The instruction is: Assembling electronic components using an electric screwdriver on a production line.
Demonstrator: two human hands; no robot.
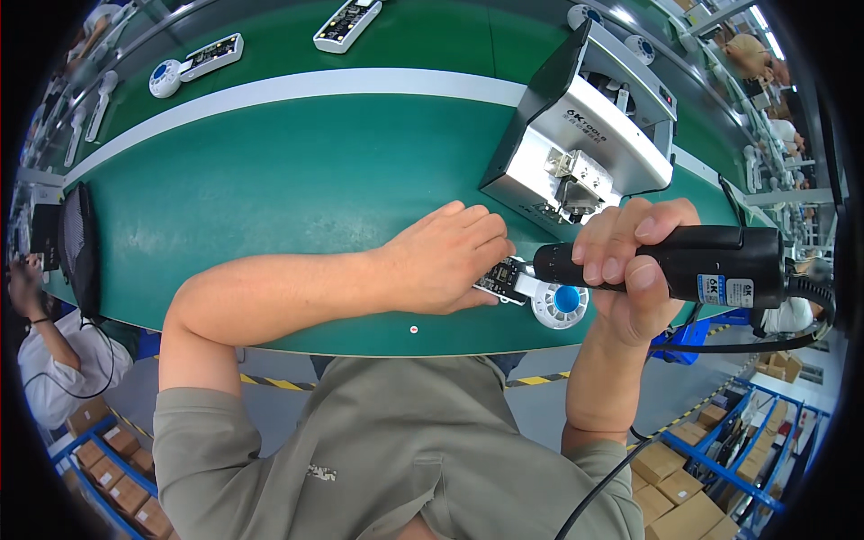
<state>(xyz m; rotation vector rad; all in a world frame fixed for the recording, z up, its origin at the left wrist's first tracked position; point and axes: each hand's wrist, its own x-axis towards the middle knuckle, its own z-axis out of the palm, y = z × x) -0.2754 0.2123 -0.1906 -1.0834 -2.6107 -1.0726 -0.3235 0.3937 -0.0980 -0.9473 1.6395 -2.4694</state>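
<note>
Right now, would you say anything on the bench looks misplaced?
A small round white piece with a reddish centre lies alone near the front edge of the flat green workbench, so it looks stray.

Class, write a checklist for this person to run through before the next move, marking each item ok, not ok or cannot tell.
1. White device held by the left hand: ok, fingers and thumb are on its circuit-board end.
2. Black power tool gripped by the right hand: ok, fingers wrapped around its body.
3. Tool tip seated in a screw: cannot tell, it points at the device but the contact is too small to see.
4. Tool's cable clear of the device: ok, it runs off to the right.
5. Mat free of loose bits: not ok, a small round piece lies near the edge.
</note>
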